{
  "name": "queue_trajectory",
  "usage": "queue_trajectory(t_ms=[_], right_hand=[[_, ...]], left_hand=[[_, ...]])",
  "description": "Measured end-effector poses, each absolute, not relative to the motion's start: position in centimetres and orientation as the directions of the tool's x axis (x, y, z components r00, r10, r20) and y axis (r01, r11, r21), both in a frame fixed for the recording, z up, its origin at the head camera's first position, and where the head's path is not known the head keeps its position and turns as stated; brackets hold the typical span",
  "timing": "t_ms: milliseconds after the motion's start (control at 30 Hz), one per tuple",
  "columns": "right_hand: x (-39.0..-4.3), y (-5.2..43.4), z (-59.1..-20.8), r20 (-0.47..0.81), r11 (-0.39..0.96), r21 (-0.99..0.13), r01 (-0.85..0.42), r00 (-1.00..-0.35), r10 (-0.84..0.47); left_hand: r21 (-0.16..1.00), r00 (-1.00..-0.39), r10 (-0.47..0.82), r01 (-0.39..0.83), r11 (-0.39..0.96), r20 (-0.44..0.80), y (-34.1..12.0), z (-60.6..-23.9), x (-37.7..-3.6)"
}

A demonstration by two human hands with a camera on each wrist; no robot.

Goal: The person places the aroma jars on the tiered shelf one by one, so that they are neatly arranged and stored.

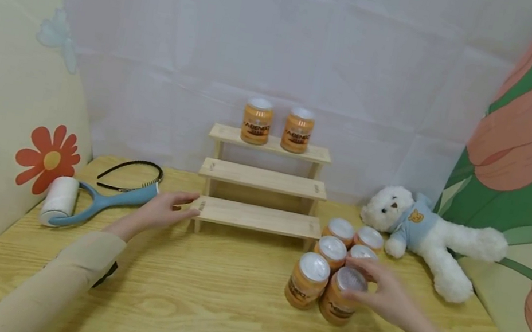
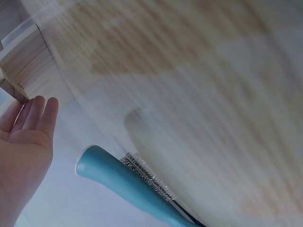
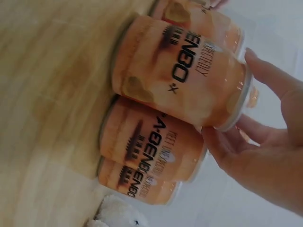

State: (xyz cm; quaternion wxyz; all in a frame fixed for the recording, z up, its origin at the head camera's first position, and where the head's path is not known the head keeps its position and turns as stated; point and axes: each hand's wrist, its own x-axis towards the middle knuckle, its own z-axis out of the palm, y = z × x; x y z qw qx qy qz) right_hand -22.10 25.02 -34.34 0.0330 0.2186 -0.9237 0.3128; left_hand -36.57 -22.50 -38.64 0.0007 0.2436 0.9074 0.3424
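My right hand (image 1: 389,296) is at the top of the front right orange can (image 1: 339,305), thumb at the near side of its rim and fingers around the far side. In the right wrist view this can (image 3: 184,75) stands among the others, its base on the table. Close beside it is another orange can (image 1: 304,288), with several more behind. My left hand (image 1: 164,212) has its fingers extended to the left end of the lowest step of a wooden three-step shelf (image 1: 257,218); the left wrist view shows the fingertips at the wood's edge (image 2: 16,90).
Two orange cans (image 1: 256,124) stand on the top step. A white teddy bear (image 1: 423,226) in a blue shirt lies at the right. To the left are a blue-handled lint roller (image 1: 109,202) and a black headband (image 1: 133,162). A pale cloth (image 1: 203,34) hangs behind.
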Motion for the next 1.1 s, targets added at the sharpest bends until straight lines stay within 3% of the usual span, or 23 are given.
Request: queue_trajectory(t_ms=[167, 400, 600, 900, 1100], right_hand=[[-21.8, 24.3, -35.3, 0.259, 0.717, -0.554, -0.424, -0.906, -0.336], [-21.3, 23.7, -36.1, 0.136, 0.7, -0.667, -0.253, -0.966, -0.219], [-21.2, 23.5, -36.4, 0.105, 0.688, -0.708, -0.157, -0.988, -0.117], [-20.6, 25.1, -35.6, -0.111, 0.544, -0.839, 0.023, -0.985, -0.13], [-20.7, 25.6, -34.1, -0.054, 0.506, -0.862, -0.025, -0.988, -0.142]], left_hand=[[0.625, -0.887, 0.434, 0.43, 0.651, 0.158, -22.6, -38.5, -36.4], [0.625, -0.886, 0.434, 0.432, 0.65, 0.161, -22.6, -38.4, -36.3], [0.62, -0.884, 0.436, 0.439, 0.651, 0.168, -22.6, -38.5, -36.3], [0.61, -0.876, 0.45, 0.455, 0.648, 0.176, -22.2, -38.7, -36.2], [0.608, -0.876, 0.449, 0.457, 0.649, 0.179, -22.3, -38.6, -36.3]])
